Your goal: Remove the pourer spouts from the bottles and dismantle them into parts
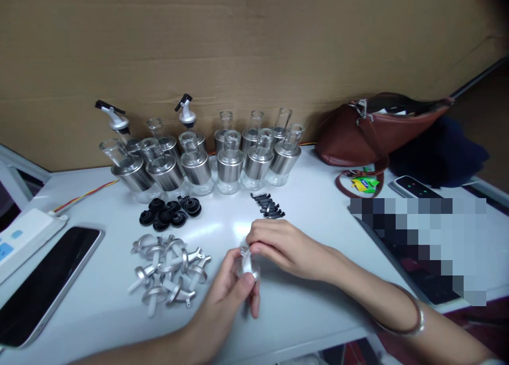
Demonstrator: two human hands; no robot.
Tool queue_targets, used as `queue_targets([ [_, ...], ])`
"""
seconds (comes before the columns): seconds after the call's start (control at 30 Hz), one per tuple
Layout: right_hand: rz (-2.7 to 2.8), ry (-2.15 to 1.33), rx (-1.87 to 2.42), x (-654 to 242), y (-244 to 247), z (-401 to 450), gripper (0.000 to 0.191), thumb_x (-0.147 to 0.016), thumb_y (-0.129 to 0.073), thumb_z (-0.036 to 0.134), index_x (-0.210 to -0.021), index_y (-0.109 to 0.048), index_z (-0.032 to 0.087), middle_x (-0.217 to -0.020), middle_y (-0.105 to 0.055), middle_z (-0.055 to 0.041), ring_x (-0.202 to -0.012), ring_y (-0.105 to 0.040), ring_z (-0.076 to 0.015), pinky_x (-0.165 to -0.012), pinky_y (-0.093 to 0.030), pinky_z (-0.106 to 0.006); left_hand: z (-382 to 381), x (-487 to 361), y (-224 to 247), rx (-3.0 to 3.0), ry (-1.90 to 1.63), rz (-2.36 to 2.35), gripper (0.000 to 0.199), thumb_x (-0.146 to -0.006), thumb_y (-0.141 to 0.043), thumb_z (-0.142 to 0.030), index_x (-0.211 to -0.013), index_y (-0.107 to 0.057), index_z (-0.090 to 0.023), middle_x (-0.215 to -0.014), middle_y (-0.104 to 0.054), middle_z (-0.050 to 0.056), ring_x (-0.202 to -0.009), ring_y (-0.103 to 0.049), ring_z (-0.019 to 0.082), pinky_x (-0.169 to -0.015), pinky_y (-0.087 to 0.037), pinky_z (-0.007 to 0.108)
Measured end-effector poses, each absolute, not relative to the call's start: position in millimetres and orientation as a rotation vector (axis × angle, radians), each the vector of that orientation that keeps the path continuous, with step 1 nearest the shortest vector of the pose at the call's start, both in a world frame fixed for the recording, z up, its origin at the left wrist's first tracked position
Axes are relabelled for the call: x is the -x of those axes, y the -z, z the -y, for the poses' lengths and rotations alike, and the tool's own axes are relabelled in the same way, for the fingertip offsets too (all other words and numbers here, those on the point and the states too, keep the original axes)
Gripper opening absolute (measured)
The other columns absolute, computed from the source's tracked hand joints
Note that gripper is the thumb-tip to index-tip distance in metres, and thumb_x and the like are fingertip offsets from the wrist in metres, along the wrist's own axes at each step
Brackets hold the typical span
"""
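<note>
**Two hands, one small silver spout**

The left hand (234, 283) grips a small silver spout (247, 263) w/ its fingers, just above the table (310, 195) near the front edge. The right hand (278, 246) pinches the top of that spout, fingers curled in. More silver spouts (169, 272) lie in a pile just left of the hands. Black rubber rings (170, 214) & small black clips (269, 206) sit behind. Glass bottles (207, 158) stand in rows at the back edge. A phone (43, 283) lies by the left edge, a brown bag (369, 129) at the back right.
</note>
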State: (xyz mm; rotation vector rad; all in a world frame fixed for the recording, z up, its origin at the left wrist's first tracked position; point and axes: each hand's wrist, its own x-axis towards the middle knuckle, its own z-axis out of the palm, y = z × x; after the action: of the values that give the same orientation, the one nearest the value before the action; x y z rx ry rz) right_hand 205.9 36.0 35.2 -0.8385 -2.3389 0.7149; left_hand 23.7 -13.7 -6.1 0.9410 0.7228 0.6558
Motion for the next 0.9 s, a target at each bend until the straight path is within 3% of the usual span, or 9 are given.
queue_targets([
  [0.1, 2.385, -0.686, 0.858, -204, -35, -34, 0.033, -0.099, -0.035, 0.024, -0.073, -0.053, 0.017, -0.068, -0.052, -0.0001, -0.061, -0.044, -0.0111, -0.060, -0.036, -0.022, 14, -25, 2, -0.997, -0.635, -0.821, 0.040, -0.087, -0.049, -0.059, -0.091, -0.046, -0.019, -0.066, -0.045, -0.006, -0.055, -0.040, 0.008, -0.060, -0.033, 0.025],
  [0.3, 2.334, -0.716, 0.924, -203, -38, -31, 0.038, -0.097, -0.037, 0.024, -0.061, -0.047, 0.017, -0.055, -0.043, 0.0037, -0.052, -0.037, -0.0092, -0.054, -0.030, -0.024, 15, -25, 0, -1.023, -0.697, -0.867, 0.043, -0.080, -0.060, -0.060, -0.092, -0.044, -0.021, -0.066, -0.049, -0.006, -0.064, -0.048, 0.010, -0.064, -0.037, 0.024],
  [0.47, 2.114, -1.003, 0.964, -213, -43, -36, 0.028, -0.095, -0.046, 0.029, -0.072, -0.058, 0.016, -0.062, -0.056, 0.0006, -0.057, -0.050, -0.0094, -0.057, -0.039, -0.022, 16, -25, 2, -0.944, -0.698, -0.778, 0.040, -0.087, -0.049, -0.060, -0.091, -0.039, -0.021, -0.084, -0.057, -0.004, -0.054, -0.058, 0.007, -0.064, -0.040, 0.027],
  [0.63, 1.725, -1.085, 1.088, -235, -50, -46, 0.018, -0.082, -0.064, 0.034, -0.084, -0.059, 0.017, -0.084, -0.066, -0.0056, -0.073, -0.063, -0.0153, -0.065, -0.050, -0.027, 16, -25, 2, -0.866, -0.694, -0.738, 0.043, -0.089, -0.040, -0.063, -0.093, -0.039, -0.020, -0.083, -0.059, -0.002, -0.053, -0.060, 0.009, -0.063, -0.041, 0.028],
  [0.77, 1.966, -0.988, 1.273, -246, -57, -50, 0.018, -0.089, -0.053, 0.031, -0.094, -0.063, 0.017, -0.078, -0.068, -0.0044, -0.072, -0.063, -0.0157, -0.066, -0.047, -0.027, 15, -25, 0, -0.860, -0.699, -0.745, 0.043, -0.089, -0.042, -0.063, -0.092, -0.040, -0.020, -0.083, -0.060, -0.002, -0.054, -0.060, 0.008, -0.064, -0.040, 0.028],
  [0.9, 2.203, -0.956, 1.420, -252, -58, -52, 0.018, -0.086, -0.058, 0.034, -0.081, -0.059, 0.017, -0.062, -0.060, 0.0012, -0.056, -0.053, -0.0115, -0.056, -0.039, -0.023, 17, -25, 0, -0.865, -0.698, -0.732, 0.042, -0.089, -0.042, -0.062, -0.091, -0.039, -0.020, -0.085, -0.059, -0.002, -0.054, -0.061, 0.008, -0.064, -0.040, 0.028],
])
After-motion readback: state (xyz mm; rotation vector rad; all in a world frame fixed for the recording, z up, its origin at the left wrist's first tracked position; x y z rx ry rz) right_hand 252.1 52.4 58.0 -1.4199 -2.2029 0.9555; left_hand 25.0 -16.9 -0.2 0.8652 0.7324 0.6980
